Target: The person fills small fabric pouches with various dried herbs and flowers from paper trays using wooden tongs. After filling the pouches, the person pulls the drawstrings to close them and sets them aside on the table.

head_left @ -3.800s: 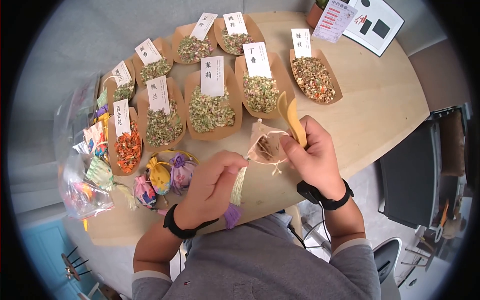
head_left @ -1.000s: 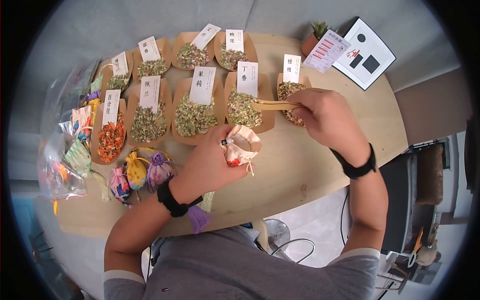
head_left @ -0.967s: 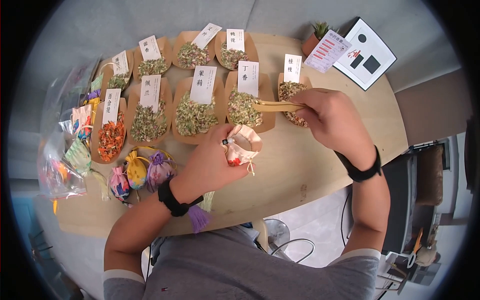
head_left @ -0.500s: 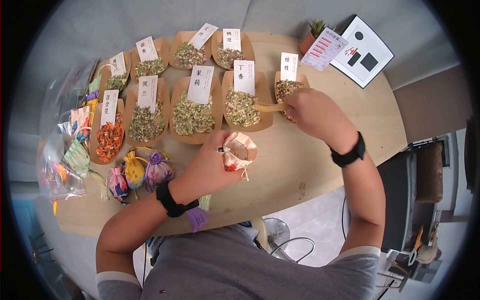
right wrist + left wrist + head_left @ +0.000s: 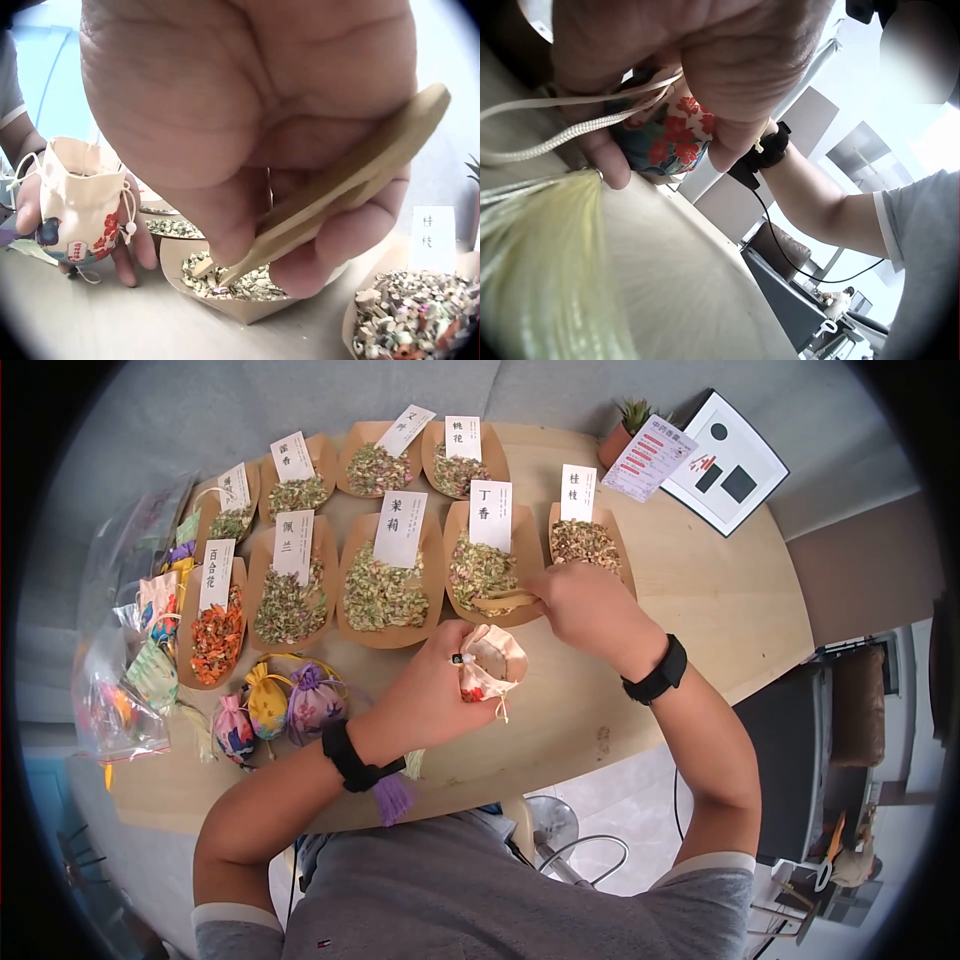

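My left hand [image 5: 415, 695] grips a cream drawstring pouch [image 5: 79, 202] printed with red flowers and a blue bird, its mouth open and facing up. Pale cords and a yellow-green tassel [image 5: 555, 277] hang from it in the left wrist view. Wooden tongs [image 5: 508, 601] are pinched between the thumb and fingers of my right hand [image 5: 590, 615]. Their tips reach into the pale green dried herbs [image 5: 480, 572] in a brown paper tray [image 5: 533, 572], just beyond the pouch. In the right wrist view the tips lie among the herb pieces.
More paper trays of dried herbs with white label cards [image 5: 398, 528] line the table [image 5: 700, 600]. Pink, yellow and purple pouches [image 5: 268, 700] lie at left, beside a clear plastic bag [image 5: 120, 690]. A potted plant [image 5: 615, 445], a leaflet [image 5: 650, 460] and a framed board [image 5: 735, 470] stand at back right.
Earlier, my right hand held the tongs at the pouch while both hands were together. It has since moved to the herb tray, and lately the tongs have shifted toward the tray's near edge.
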`<state>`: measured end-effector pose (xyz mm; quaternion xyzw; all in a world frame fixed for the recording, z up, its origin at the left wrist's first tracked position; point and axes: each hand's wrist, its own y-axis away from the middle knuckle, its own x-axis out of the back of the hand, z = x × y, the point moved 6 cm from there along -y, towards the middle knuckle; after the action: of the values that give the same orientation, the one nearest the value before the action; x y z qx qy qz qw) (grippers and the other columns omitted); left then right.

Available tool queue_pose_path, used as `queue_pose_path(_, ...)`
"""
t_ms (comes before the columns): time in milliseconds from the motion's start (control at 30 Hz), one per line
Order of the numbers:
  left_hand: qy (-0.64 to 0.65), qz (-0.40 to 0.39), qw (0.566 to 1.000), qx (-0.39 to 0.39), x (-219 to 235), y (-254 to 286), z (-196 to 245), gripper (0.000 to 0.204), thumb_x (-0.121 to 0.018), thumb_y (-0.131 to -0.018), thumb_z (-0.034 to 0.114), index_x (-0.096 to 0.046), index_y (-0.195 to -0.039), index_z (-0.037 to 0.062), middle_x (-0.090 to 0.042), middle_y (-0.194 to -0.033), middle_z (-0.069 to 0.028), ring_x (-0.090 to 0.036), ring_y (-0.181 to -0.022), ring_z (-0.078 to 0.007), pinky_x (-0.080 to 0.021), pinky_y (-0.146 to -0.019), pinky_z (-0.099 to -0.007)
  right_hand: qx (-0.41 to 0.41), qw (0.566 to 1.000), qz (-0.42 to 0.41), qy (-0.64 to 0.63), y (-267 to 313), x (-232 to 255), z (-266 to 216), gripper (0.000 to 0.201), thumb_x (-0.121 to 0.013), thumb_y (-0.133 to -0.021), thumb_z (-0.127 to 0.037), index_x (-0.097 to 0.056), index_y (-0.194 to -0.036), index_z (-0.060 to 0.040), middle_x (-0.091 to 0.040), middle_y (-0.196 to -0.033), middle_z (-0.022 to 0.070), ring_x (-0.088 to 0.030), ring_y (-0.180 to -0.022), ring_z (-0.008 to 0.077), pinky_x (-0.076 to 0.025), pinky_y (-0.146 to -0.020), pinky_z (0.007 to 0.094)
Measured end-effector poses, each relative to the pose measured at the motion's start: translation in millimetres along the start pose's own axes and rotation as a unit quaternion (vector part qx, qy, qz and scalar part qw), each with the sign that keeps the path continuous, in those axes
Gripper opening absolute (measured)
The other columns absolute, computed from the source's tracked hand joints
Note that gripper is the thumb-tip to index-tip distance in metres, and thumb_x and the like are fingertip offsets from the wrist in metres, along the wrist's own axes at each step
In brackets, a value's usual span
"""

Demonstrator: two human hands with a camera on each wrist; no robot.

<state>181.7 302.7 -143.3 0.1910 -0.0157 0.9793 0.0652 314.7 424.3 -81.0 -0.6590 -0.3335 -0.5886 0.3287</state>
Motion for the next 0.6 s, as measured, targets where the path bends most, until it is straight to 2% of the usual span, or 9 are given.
queue_pose_path(67, -0.026, 0.011, 0.999, -0.041, 1.9, -0.2, 6.6, 0.070, -0.080, -0.076, 0.018, -0.046, -0.133, -0.0054, -0.054, -0.125, -0.0199, -0.060, -0.115, -0.0321, -0.049, -0.098, -0.0389, -0.003, 1.000, 0.000, 0.011, -0.8, 1.4, -5.1, 0.013, -0.060, -0.075, 0.002, -0.068, -0.084, -0.0012, -0.069, -0.081, 0.0178, -0.069, -0.080, 0.0373, -0.056, -0.070, 0.0467)
queue_pose_path(133, -0.023, 0.018, 0.999, -0.043, 3.5, -0.3, 9.2, 0.070, -0.080, -0.076, 0.018, -0.046, -0.133, -0.0058, -0.055, -0.124, -0.0198, -0.061, -0.114, -0.0319, -0.049, -0.098, -0.0387, -0.004, 1.000, 0.001, 0.021, -1.9, 2.1, -5.9, 0.014, -0.060, -0.074, 0.002, -0.068, -0.085, -0.0017, -0.069, -0.080, 0.0168, -0.069, -0.079, 0.0368, -0.056, -0.069, 0.0465)
queue_pose_path(200, -0.020, 0.027, 0.998, -0.044, 5.1, -0.2, 9.8, 0.069, -0.080, -0.077, 0.018, -0.047, -0.132, -0.0063, -0.055, -0.124, -0.0196, -0.061, -0.113, -0.0317, -0.049, -0.098, -0.0385, -0.015, 1.000, -0.005, 0.027, -2.4, 2.2, -3.4, 0.021, -0.061, -0.079, 0.001, -0.071, -0.097, -0.0029, -0.069, -0.083, 0.0166, -0.068, -0.081, 0.0362, -0.055, -0.071, 0.0451)
queue_pose_path(267, 0.001, 0.012, 1.000, 0.002, 4.1, -0.9, 3.5, 0.073, -0.087, -0.077, 0.023, -0.048, -0.132, -0.0024, -0.053, -0.129, -0.0133, -0.059, -0.117, -0.0216, -0.048, -0.099, -0.0343, -0.009, 1.000, 0.022, 0.015, -1.0, 6.0, -1.3, 0.020, -0.060, -0.077, 0.002, -0.070, -0.093, -0.0033, -0.069, -0.082, 0.0158, -0.069, -0.080, 0.0354, -0.055, -0.070, 0.0448)
queue_pose_path(333, 0.013, 0.020, 1.000, 0.007, 3.8, -0.2, 2.3, 0.074, -0.087, -0.077, 0.022, -0.045, -0.133, -0.0026, -0.055, -0.127, -0.0133, -0.060, -0.115, -0.0202, -0.049, -0.098, -0.0339, -0.005, 0.999, 0.048, 0.003, 1.2, 11.1, 2.3, 0.019, -0.060, -0.075, 0.002, -0.070, -0.089, -0.0037, -0.070, -0.081, 0.0150, -0.069, -0.078, 0.0346, -0.056, -0.069, 0.0445)
queue_pose_path(400, 0.026, 0.027, 0.999, 0.012, 2.3, -0.7, -0.4, 0.075, -0.086, -0.077, 0.022, -0.042, -0.133, -0.0029, -0.057, -0.125, -0.0133, -0.061, -0.113, -0.0188, -0.049, -0.097, -0.0335, -0.005, 0.998, 0.061, -0.008, 2.4, 17.7, 6.9, 0.021, -0.061, -0.077, 0.001, -0.072, -0.094, -0.0045, -0.070, -0.081, 0.0144, -0.069, -0.079, 0.0344, -0.055, -0.069, 0.0443)
queue_pose_path(467, 0.024, 0.036, 0.999, -0.017, 1.4, -1.8, -1.0, 0.076, -0.085, -0.078, 0.020, -0.038, -0.134, -0.0025, -0.060, -0.120, -0.0133, -0.062, -0.109, -0.0170, -0.051, -0.094, -0.0331, -0.016, 0.998, 0.056, -0.011, 5.6, 31.1, 8.1, 0.021, -0.062, -0.078, -0.001, -0.072, -0.096, -0.0048, -0.070, -0.081, 0.0146, -0.069, -0.079, 0.0347, -0.055, -0.069, 0.0445)
queue_pose_path(600, -0.007, 0.033, 0.999, -0.008, 1.7, -2.6, -1.5, 0.075, -0.085, -0.079, 0.019, -0.038, -0.133, -0.0023, -0.061, -0.118, -0.0131, -0.062, -0.107, -0.0174, -0.051, -0.092, -0.0335, -0.025, 0.997, 0.073, -0.029, 13.8, 65.9, 4.4, 0.018, -0.064, -0.081, -0.003, -0.073, -0.096, -0.0050, -0.070, -0.082, 0.0151, -0.068, -0.079, 0.0355, -0.053, -0.068, 0.0453)
